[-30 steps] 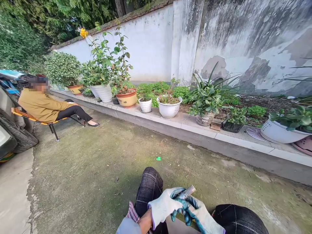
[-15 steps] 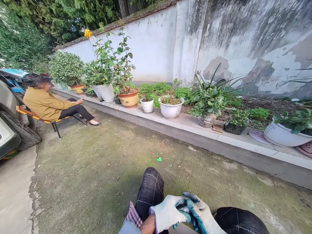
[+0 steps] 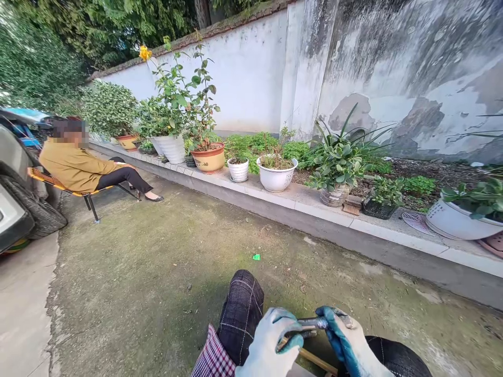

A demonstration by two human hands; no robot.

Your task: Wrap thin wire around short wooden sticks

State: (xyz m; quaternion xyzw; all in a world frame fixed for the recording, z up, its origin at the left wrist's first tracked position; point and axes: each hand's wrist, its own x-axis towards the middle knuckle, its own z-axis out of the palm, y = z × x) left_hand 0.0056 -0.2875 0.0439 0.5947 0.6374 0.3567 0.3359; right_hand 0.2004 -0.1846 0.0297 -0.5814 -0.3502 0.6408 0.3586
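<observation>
Both my hands wear white work gloves with teal-coated palms and fingers, low in the head view between my knees. My left hand is closed around one end of a grey metal tool. My right hand grips its other end. Two bar-like parts of the tool show in the gap; its exact kind I cannot make out. Below the hands runs a thin wooden strip, partly hidden. My knee in dark checked trousers is left of the gloves.
A low tiled ledge crosses ahead, carrying several potted plants, among them a white pot. Behind rises a peeling white wall. A person sits on a lounger at left, near a vehicle wheel. A green scrap lies on the ground.
My gloved hands were overlapping closely; they have drawn apart sideways, and the metal tool between them now shows. The wooden strip below has come into sight.
</observation>
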